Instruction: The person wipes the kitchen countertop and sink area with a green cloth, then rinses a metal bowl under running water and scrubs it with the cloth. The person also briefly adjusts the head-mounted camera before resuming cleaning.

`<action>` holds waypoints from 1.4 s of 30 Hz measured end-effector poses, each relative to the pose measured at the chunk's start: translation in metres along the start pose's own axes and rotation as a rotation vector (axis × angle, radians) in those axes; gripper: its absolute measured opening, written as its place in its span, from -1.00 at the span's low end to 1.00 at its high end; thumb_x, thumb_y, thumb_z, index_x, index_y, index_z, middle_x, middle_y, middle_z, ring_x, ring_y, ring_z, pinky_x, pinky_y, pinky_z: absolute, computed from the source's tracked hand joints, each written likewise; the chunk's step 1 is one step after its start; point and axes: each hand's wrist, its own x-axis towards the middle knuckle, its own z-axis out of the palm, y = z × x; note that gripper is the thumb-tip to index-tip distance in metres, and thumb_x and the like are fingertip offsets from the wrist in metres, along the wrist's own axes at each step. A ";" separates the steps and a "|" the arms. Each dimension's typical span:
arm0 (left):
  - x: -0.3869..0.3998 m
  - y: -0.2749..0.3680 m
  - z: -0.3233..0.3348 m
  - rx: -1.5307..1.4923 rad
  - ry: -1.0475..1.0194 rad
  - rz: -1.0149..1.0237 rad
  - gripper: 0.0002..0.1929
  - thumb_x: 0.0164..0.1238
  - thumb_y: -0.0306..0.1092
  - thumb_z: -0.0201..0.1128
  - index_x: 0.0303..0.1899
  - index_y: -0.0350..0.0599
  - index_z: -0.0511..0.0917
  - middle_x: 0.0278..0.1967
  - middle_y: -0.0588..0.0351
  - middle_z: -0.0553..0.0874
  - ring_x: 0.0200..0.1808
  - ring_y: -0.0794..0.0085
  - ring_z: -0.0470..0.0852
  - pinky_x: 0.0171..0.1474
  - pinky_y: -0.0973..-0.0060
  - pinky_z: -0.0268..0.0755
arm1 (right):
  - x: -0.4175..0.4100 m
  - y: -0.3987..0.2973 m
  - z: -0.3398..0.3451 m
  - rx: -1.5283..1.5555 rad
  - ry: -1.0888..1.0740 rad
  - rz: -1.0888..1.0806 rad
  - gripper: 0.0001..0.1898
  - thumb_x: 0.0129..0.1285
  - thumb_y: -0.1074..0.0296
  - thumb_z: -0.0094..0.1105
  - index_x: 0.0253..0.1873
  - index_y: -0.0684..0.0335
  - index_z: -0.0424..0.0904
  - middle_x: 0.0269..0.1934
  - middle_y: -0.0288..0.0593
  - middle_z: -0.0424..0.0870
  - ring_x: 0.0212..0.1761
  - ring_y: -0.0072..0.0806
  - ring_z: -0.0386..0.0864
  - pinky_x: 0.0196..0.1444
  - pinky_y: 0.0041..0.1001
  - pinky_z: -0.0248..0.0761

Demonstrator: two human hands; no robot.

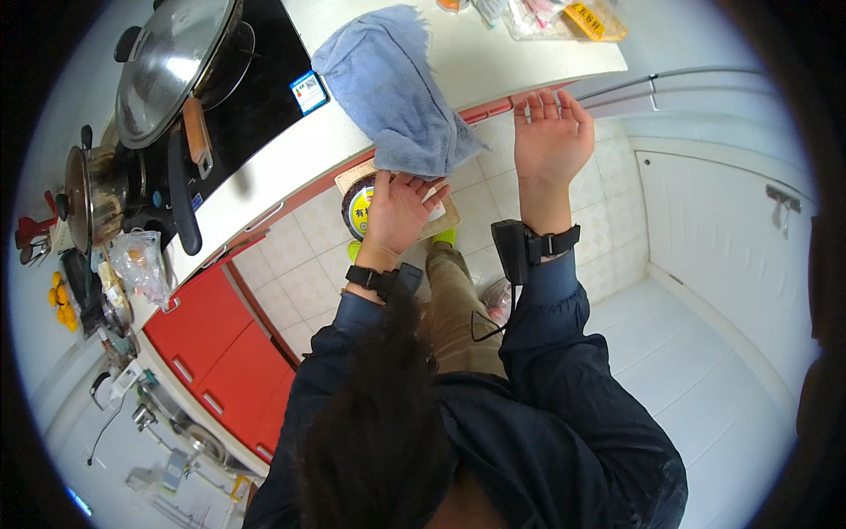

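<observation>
A blue-grey towel (396, 86) lies on the white countertop (344, 125), its lower end hanging over the front edge. Just below that end, my left hand (403, 208) is palm up with its fingers apart; whether the fingertips touch the cloth I cannot tell. My right hand (552, 135) is raised to the right of the towel, palm up, fingers slightly curled and holding nothing. Under my left hand, a woven basket (453, 208) shows below the counter edge, with a round dark item with a yellow label (357, 210) in it. My left hand hides part of both.
A lidded wok (172, 73) stands on the black cooktop (264, 86), its handle (184, 192) reaching over the counter. A pot (99, 192) is beside it. Packages (562, 20) lie at the counter's far right. Red cabinets (218, 350) are lower left, a white door (720, 198) right.
</observation>
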 end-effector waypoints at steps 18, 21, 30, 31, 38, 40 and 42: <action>0.013 -0.012 -0.008 -0.007 -0.052 0.060 -0.49 0.62 -0.04 -0.10 0.36 -0.22 0.33 0.29 -0.11 0.52 0.33 0.04 0.47 0.47 0.03 0.23 | 0.026 0.045 -0.009 -0.363 -0.069 -0.278 -0.83 0.36 0.38 0.07 -0.02 0.27 0.43 -0.19 -0.18 0.56 -0.12 -0.41 0.53 0.05 -0.37 0.42; 0.017 -0.016 -0.013 0.041 -0.056 0.048 -0.55 0.65 -0.12 -0.10 0.32 -0.23 0.38 0.27 -0.09 0.56 0.32 0.05 0.49 0.46 0.09 0.26 | 0.031 0.057 0.000 -0.435 -0.116 -0.339 -0.83 0.35 0.42 0.09 -0.02 0.29 0.42 -0.19 -0.16 0.55 -0.16 -0.42 0.54 0.01 -0.41 0.43; 0.021 -0.018 -0.009 0.125 0.106 0.036 -0.67 0.57 -0.36 0.07 0.27 -0.15 0.42 0.17 -0.06 0.63 0.19 0.15 0.62 0.29 0.17 0.47 | 0.049 0.085 0.015 -0.745 -0.380 -0.629 -0.79 0.37 0.43 0.12 0.03 0.32 0.37 -0.16 -0.14 0.53 -0.17 -0.50 0.51 -0.03 -0.51 0.43; 0.020 -0.018 -0.009 0.125 0.152 0.029 -0.67 0.57 -0.37 0.07 0.27 -0.14 0.42 0.16 -0.05 0.63 0.18 0.16 0.63 0.28 0.18 0.47 | 0.052 0.087 0.018 -0.703 -0.405 -0.615 -0.78 0.37 0.43 0.15 0.03 0.32 0.38 -0.14 -0.18 0.53 -0.15 -0.52 0.50 0.00 -0.52 0.42; 0.016 -0.007 -0.007 0.072 0.118 -0.050 -0.65 0.59 -0.26 0.06 0.30 -0.05 0.41 0.18 0.14 0.61 0.16 0.31 0.60 0.25 0.21 0.46 | 0.050 0.111 0.030 -0.736 -0.501 -0.672 -0.76 0.35 0.43 0.21 0.02 0.31 0.40 -0.15 -0.23 0.53 -0.14 -0.56 0.48 0.02 -0.54 0.39; 0.013 0.001 -0.006 0.001 0.052 -0.113 -0.62 0.59 -0.20 0.07 0.32 -0.02 0.41 0.21 0.18 0.59 0.19 0.34 0.58 0.25 0.23 0.45 | 0.042 0.114 0.027 -0.795 -0.487 -0.627 -0.76 0.34 0.43 0.21 0.02 0.32 0.40 -0.17 -0.23 0.54 -0.15 -0.56 0.48 0.01 -0.53 0.39; 0.014 0.003 -0.004 0.112 0.069 -0.110 -0.52 0.60 -0.07 0.06 0.38 -0.06 0.35 0.31 0.14 0.52 0.26 0.28 0.54 0.30 0.21 0.41 | 0.039 0.116 0.028 -0.831 -0.498 -0.622 -0.76 0.34 0.43 0.21 0.02 0.32 0.41 -0.18 -0.23 0.54 -0.16 -0.55 0.48 0.00 -0.52 0.39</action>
